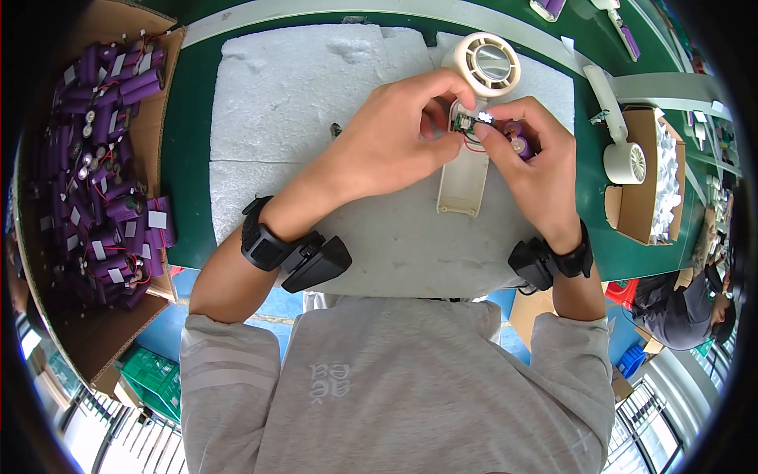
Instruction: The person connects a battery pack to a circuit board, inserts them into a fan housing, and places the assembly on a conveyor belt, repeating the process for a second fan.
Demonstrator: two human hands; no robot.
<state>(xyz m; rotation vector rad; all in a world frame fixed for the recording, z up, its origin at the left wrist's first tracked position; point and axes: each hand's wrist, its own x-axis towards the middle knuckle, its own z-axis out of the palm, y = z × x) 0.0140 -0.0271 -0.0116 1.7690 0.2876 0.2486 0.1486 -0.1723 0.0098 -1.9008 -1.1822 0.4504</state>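
A white handheld fan [461,184] lies on the foam with its handle shell open and its round grille [491,65] at the far end. Over the handle, my left hand [395,130] pinches a small green circuit board [463,122] between thumb and forefinger. My right hand [538,154] is closed beside it, thumb and forefinger at the board's right end near a bright white spot. A purple battery pack [519,144] sits within its curled fingers, partly hidden. A red wire [474,148] loops below the board.
White foam sheet [276,103] covers the green bench. A cardboard box [158,150] of wired purple battery packs stands left. At right are another white fan [624,162] and a box [632,209] of small white pieces. Another person [679,312] sits far right.
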